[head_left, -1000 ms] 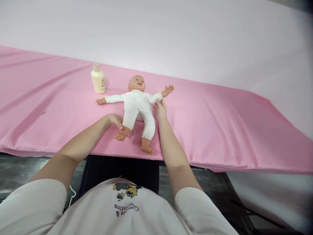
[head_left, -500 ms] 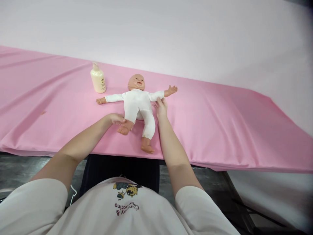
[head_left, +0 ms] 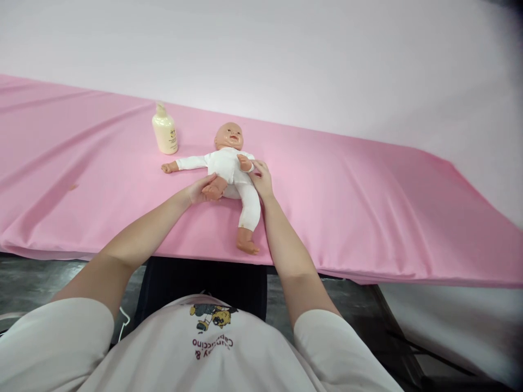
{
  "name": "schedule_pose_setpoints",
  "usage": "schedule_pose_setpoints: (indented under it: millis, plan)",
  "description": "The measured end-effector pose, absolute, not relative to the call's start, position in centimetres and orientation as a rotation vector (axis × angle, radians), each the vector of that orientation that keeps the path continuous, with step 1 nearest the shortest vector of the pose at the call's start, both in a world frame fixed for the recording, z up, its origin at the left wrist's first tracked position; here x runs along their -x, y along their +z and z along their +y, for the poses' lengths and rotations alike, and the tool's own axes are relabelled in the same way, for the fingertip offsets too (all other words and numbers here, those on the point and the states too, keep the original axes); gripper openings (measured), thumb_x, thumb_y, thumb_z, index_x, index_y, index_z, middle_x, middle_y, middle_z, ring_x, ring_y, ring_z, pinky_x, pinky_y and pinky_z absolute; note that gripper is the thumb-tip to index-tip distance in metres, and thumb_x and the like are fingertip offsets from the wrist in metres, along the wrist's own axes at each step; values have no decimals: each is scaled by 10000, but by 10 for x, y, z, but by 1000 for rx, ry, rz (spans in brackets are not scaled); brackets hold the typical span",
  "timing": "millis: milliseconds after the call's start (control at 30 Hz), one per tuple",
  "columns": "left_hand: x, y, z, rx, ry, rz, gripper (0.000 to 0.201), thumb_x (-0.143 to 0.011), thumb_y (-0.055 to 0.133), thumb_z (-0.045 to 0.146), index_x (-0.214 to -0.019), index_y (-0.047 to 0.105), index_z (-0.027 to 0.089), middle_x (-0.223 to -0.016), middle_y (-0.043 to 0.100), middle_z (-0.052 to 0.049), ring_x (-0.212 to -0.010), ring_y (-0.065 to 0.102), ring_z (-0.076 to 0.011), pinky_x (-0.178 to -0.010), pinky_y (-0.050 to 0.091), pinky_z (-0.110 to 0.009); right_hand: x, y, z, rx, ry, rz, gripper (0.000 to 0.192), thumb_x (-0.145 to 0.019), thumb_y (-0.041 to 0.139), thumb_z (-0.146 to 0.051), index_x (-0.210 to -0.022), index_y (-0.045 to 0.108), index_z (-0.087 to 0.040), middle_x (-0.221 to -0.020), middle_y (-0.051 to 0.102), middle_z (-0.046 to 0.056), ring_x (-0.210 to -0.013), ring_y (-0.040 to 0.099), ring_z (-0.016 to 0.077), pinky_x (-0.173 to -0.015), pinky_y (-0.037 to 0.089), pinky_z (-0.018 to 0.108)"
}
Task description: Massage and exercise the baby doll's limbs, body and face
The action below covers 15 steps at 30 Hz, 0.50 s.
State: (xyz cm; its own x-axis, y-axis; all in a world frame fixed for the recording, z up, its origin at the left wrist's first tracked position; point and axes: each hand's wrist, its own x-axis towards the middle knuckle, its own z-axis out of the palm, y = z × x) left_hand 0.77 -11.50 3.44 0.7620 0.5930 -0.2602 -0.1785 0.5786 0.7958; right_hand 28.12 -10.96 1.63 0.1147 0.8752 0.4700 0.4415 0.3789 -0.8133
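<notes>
A baby doll [head_left: 229,166] with a white cloth body lies on its back, its head away from me. My left hand [head_left: 201,189] is closed around the lower part of the doll's leg on the left, which is bent up toward its belly. At the other side, my right hand [head_left: 261,177] grips the doll's arm near the wrist, and that arm is folded across its chest. The other arm stretches out to the left, and the other leg lies straight toward me. Part of my fingers is hidden behind the doll's limbs.
A cream pump bottle [head_left: 165,130] stands upright to the left of the doll's head. Pink cloth [head_left: 347,218] with folds covers the table. Behind it is a white surface [head_left: 261,60]. The table's front edge runs close to my body.
My left hand has pushed the doll's leg up and bent it toward the belly. My right hand has brought the doll's outstretched arm inward over its chest.
</notes>
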Motion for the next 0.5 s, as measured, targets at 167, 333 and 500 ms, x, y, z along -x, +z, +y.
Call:
schedule_pose_setpoints:
  millis: [167,333,500]
  plan:
    - [6,26,-119,-1090,125,348,609,-666,881,607,-1026,758,132,-930,791,-112,-870,745,-230,-807,583,-316,-284,9,-105,1156,584,-1305,541,-830,686,-574,-1239,672,-220,-1293,673,88,-1194,623,210,-1081,534,408]
    - [8,35,-124,-1315,-394,248,571,-524,975,437,-1009,799,192,-870,800,-67,-802,752,-253,-627,583,-286,-289,2,-102,1149,660,-1059,561,-821,656,-646,-1158,629,-198,-1194,694,73,-1027,665,159,-870,585,281]
    - [1,45,-130,-1371,-508,262,446,-565,953,453,-929,824,229,-745,773,-24,-639,703,-209,-557,580,-294,-287,-8,-96,1117,748,-837,635,-827,635,-644,-1291,573,-215,-1274,665,71,-1047,675,138,-794,585,230]
